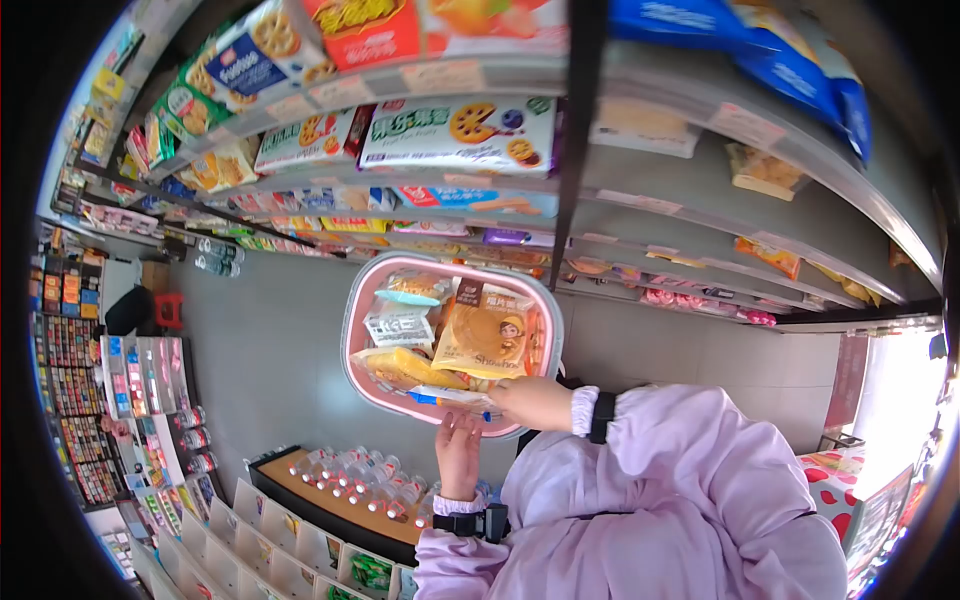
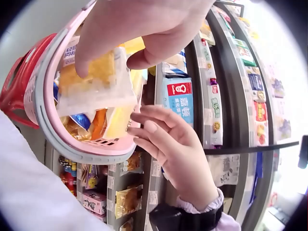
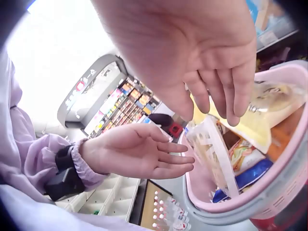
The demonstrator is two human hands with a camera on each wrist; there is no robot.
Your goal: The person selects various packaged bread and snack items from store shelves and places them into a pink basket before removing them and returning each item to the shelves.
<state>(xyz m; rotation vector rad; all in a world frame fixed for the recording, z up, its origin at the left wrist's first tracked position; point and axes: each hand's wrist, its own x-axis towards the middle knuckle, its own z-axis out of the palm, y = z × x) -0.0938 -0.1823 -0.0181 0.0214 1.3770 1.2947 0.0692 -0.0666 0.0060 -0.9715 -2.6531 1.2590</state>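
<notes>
A pink shopping basket (image 1: 352, 345) with a grey outer rim is filled with packaged snacks. Among them are a packet with a round cake picture (image 1: 485, 335), a white printed packet (image 1: 398, 328) and a bag of yellow bread (image 1: 405, 367). My right hand (image 1: 535, 402) reaches over the near rim, its relaxed fingers close over the packets; in the right wrist view these fingers hang down beside a yellow packet (image 3: 255, 130). Just outside the same rim is my left hand (image 1: 458, 455). The right wrist view has this left hand (image 3: 139, 151) palm up, fingers extended, nothing in it.
Shelves of boxed biscuits (image 1: 460, 135) and other snacks run along the far side. Bottles (image 1: 365, 480) stand on a low wooden-topped unit beside white divided bins (image 1: 270, 535). A red stool (image 2: 21, 82) is behind the basket in the left wrist view.
</notes>
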